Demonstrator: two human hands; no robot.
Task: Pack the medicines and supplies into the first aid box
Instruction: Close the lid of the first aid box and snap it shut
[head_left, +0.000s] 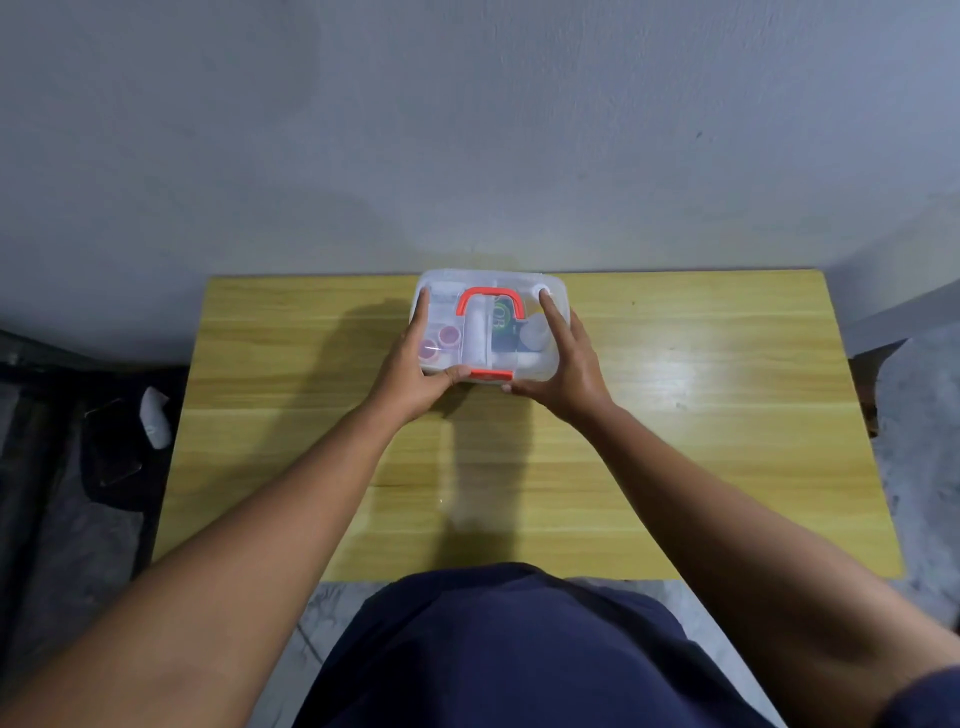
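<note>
A clear plastic first aid box (550, 291) with a red handle (491, 302) and a red front latch (491, 374) sits at the far middle of the wooden table (675, 441). Its lid is down. Through the lid I see white bottles, a dark packet and two small red-capped jars (439, 344). My left hand (413, 371) grips the box's left side, thumb by the latch. My right hand (563, 364) holds the right side, fingers lying over the lid.
A grey wall rises just behind the table's far edge. Left of the table, dark bags and a white object (156, 418) lie on the floor. My dark blue clothing fills the bottom of the view.
</note>
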